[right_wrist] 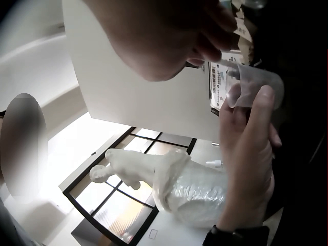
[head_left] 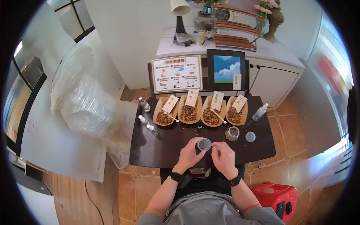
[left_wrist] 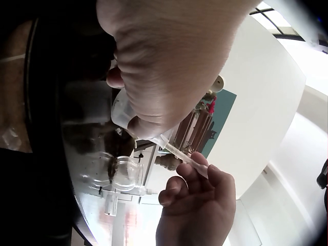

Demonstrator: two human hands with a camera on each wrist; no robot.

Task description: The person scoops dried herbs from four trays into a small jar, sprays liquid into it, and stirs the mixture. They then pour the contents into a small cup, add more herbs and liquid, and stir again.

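The left hand (head_left: 188, 156) grips a small translucent cup (head_left: 204, 144) over the near edge of the dark table (head_left: 157, 153). In the right wrist view the cup (right_wrist: 260, 84) lies tilted between the left thumb and fingers (right_wrist: 248, 154). Close beside it is the right hand (head_left: 225, 157). Seen from the left wrist, the right hand (left_wrist: 197, 210) pinches a clear thin dropper (left_wrist: 177, 152) between thumb and fingers, its other end at the cup's rim (left_wrist: 122, 110). The cup's contents cannot be made out.
Several paper trays (head_left: 162, 122) of dried bits with labels line the table's far side. A glass jar (head_left: 232, 133), a round lid (head_left: 250, 137) and a spray bottle (head_left: 260, 112) stand to the right; small bottles (head_left: 152, 129) to the left. A red stool (head_left: 273, 195) is at lower right.
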